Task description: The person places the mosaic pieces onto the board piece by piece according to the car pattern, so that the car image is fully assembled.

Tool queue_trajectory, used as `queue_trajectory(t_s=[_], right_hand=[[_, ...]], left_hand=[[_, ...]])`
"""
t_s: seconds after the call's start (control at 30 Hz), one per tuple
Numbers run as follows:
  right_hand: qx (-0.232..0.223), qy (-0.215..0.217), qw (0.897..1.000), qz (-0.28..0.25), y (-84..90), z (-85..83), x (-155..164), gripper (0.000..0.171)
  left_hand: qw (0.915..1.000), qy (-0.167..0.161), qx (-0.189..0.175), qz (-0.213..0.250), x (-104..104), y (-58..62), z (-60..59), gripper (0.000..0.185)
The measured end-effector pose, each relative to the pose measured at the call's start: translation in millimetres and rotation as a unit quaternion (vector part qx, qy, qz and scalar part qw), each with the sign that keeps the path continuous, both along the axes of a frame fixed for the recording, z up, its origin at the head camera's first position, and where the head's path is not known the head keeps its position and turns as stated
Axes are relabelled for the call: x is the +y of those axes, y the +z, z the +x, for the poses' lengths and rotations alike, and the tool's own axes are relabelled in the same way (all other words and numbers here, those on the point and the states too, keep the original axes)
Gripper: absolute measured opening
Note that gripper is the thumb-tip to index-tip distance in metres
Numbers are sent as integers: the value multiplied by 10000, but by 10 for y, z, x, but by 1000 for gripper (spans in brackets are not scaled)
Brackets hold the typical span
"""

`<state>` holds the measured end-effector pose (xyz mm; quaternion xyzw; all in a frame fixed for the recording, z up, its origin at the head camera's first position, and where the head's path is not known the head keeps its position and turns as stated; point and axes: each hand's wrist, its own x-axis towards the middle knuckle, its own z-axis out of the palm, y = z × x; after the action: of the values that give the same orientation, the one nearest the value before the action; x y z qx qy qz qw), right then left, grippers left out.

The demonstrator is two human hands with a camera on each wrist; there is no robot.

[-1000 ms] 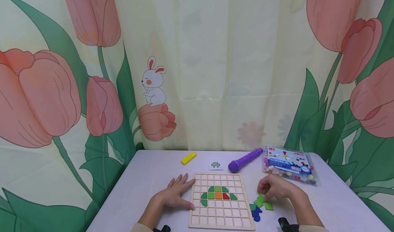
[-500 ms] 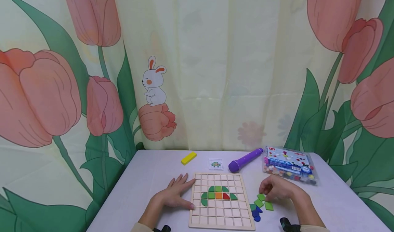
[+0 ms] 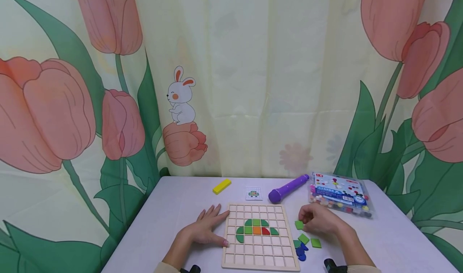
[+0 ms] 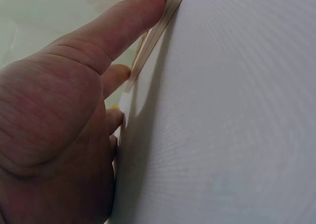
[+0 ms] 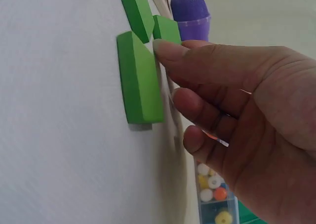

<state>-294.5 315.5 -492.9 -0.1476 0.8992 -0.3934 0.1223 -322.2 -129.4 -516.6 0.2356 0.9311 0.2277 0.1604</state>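
Observation:
A wooden grid board (image 3: 258,257) lies on the table, with green, orange and red tiles (image 3: 256,230) set in its middle rows. My left hand (image 3: 207,228) rests flat on the table with straight fingers; its thumb (image 4: 131,21) lies along the board's left edge (image 4: 157,31). My right hand (image 3: 318,220) is just right of the board and pinches a green square tile (image 3: 298,224), also seen as the green tile (image 5: 166,29) at the fingertips. Two loose green tiles (image 3: 304,238) (image 3: 316,243) and some blue pieces (image 3: 300,253) lie below that hand.
Behind the board are a purple pen-like toy (image 3: 287,188), a small picture card (image 3: 253,193) and a yellow block (image 3: 221,186). A clear plastic box of coloured beads (image 3: 340,194) stands at the back right. A tulip-print curtain hangs behind the table.
My right hand has taken one green tile from the loose pile and moved it up and left toward the board. The left hand has not moved.

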Motion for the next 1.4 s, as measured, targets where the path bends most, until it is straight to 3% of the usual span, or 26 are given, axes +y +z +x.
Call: queue_trajectory(t_s=[0.23, 0.5, 0.83, 1.1, 1.27, 1.4], right_hand=[[-13, -323, 9995, 34, 22, -14, -72, 17], [63, -159, 9994, -317, 27, -30, -81, 12], [622, -458, 9961, -424, 54, -51, -196, 6], [926, -826, 9883, -883, 103, -44, -365, 13], [1464, -776, 9837, -697, 139, -35, -452, 20], [1609, -681, 9831, -551, 159, -27, -510, 26]], left_hand=[[10000, 20, 18, 5, 0, 8, 3, 106], [10000, 20, -20, -7, -1, 3, -3, 105], [10000, -63, 60, -10, -17, -18, -11, 106], [10000, -58, 59, -13, -15, -12, -15, 105], [10000, -11, -10, 1, -15, -21, -27, 106], [10000, 8, -44, 2, -19, -32, -46, 106]])
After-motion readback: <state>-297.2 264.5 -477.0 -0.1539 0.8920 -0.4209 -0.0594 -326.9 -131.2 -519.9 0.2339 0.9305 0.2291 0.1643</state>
